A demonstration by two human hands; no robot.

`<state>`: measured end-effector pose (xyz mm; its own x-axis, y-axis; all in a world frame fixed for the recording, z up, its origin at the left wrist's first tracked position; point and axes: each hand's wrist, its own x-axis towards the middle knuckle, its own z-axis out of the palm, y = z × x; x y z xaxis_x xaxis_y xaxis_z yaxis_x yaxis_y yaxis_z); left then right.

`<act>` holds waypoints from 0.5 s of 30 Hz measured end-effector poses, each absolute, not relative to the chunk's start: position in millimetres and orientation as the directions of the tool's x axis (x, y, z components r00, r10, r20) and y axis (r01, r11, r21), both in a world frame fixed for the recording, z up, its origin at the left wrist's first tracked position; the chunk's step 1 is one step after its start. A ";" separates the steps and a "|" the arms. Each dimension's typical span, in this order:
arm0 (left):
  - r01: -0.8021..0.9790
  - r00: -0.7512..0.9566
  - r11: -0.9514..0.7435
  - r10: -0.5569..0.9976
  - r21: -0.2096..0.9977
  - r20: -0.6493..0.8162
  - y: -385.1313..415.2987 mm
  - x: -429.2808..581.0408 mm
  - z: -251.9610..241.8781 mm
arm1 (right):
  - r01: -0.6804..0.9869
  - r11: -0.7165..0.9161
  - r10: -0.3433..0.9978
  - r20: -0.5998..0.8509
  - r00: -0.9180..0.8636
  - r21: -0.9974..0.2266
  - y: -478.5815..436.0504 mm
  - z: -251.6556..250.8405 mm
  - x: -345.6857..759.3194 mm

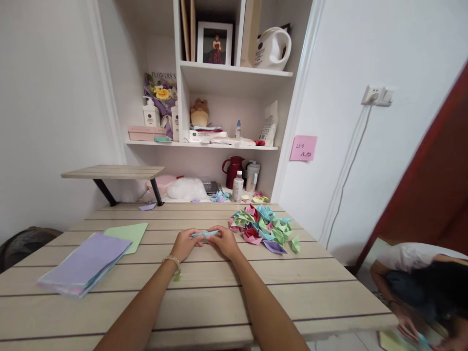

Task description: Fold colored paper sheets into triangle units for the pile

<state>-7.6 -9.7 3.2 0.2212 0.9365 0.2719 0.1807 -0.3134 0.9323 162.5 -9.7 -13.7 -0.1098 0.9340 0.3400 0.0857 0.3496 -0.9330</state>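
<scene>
Both my hands meet at the middle of the wooden table [219, 297]. My left hand [186, 243] and my right hand [224, 241] pinch a narrow folded strip of light blue paper [204, 234] between their fingertips, holding it just above the tabletop. A bracelet circles my left wrist. To the right of my right hand lies a pile of folded paper boats [265, 226] in green, pink, blue and purple. A stack of flat coloured paper sheets [86, 263], purple on top, lies to the left, with a green sheet [129, 234] beside it.
Shelves [226, 73] behind the table hold bottles, a framed picture, a white kettle and a red jug. A small raised shelf [113, 171] stands at the back left. A pink note [303, 147] sticks to the wall. Another person [420, 287] crouches on the floor at the lower right.
</scene>
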 end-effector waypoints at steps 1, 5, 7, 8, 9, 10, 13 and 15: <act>0.171 0.212 -0.313 0.938 0.934 0.275 -9.1 -8.1 2.8 | 0.114 0.363 0.930 0.353 -0.100 -0.925 -9.0 -13.0 164.4; 0.139 0.174 -0.326 0.938 0.935 0.301 -8.3 -10.5 2.5 | 0.184 0.397 0.917 0.395 -0.049 -0.899 -6.0 -11.3 171.1; 0.123 0.158 -0.327 0.939 0.937 0.307 -8.6 -10.8 3.2 | 0.210 0.402 0.915 0.402 -0.043 -0.891 -5.1 -11.0 172.5; 0.115 0.154 -0.326 0.939 0.938 0.308 -8.9 -10.6 3.5 | 0.227 0.404 0.913 0.404 -0.047 -0.886 -5.0 -10.9 172.7; 0.109 0.152 -0.327 0.939 0.939 0.310 -9.2 -10.4 3.8 | 0.246 0.408 0.911 0.409 -0.049 -0.879 -5.0 -10.8 172.7; 0.109 0.149 -0.330 0.938 0.938 0.313 -9.4 -10.1 4.0 | 0.267 0.413 0.908 0.415 -0.053 -0.870 -5.3 -10.6 172.6; 0.138 0.137 -0.345 0.935 0.929 0.327 -9.8 -9.6 3.9 | 0.339 0.443 0.893 0.444 -0.080 -0.830 -7.4 -9.4 172.5; 0.153 0.141 -0.354 0.932 0.923 0.334 -9.8 -9.5 3.5 | 0.398 0.468 0.877 0.469 -0.101 -0.789 -9.4 -8.2 172.8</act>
